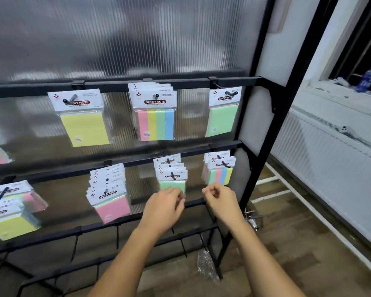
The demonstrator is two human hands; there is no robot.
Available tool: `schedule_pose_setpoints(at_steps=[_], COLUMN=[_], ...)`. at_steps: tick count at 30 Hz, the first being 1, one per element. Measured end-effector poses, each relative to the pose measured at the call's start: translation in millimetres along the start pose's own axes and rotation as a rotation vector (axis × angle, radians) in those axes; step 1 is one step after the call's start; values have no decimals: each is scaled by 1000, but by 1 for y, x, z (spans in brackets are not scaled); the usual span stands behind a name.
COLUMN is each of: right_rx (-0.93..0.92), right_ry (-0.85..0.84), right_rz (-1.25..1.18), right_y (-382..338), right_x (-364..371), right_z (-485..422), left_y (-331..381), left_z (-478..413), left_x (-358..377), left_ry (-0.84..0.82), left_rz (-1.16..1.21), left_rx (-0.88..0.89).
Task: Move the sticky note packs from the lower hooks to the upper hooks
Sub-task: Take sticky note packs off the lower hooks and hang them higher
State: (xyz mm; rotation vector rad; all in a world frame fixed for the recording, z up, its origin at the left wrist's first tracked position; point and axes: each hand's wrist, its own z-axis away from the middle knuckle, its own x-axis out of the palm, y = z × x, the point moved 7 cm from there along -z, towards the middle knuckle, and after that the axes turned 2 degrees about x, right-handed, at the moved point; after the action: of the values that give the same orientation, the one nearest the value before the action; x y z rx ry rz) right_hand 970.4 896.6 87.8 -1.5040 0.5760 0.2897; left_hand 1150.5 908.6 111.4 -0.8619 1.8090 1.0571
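- Packs of sticky notes hang by the hole in their card header, so each one has to slide forward off its hook before it can go up.
- On the lower bar (137,158) I count three stacks in front of the person: a pink stack (111,202), a green stack (172,183) and a striped stack (220,173). Two more groups hang at the far left (9,221); their number is not clear.
- The pink stack shows about six headers, the green stack about four, and the striped stack two or three.
- On the upper bar (116,85) three hooks are in full view. They carry one yellow pack (84,125), a striped pile (155,123) of a few packs, and one green pack (222,120). Part of a pink pack shows at the left edge.
- The left hand (165,203) has curled fingers that seem to pinch the lower edge of the front pack of the green stack, probably to steady it for pulling.
- The right hand (220,199) is just under the striped stack, with thumb and first finger brought together. I cannot tell if it holds anything.
- Judging by the full lower hooks, most of the task is not yet done.
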Motion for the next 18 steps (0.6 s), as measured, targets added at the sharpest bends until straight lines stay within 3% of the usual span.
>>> schedule_pose_setpoints(at_steps=[10,18], right_rx=[74,82], right_ry=[110,42], right_rz=[154,153], right_y=[26,35], right_x=[-36,-34], right_z=[-2,-27], left_y=[30,17], left_z=[-27,-26], left_x=[33,42], left_ry=[-36,-70], left_rz=[98,91], left_rx=[103,-33])
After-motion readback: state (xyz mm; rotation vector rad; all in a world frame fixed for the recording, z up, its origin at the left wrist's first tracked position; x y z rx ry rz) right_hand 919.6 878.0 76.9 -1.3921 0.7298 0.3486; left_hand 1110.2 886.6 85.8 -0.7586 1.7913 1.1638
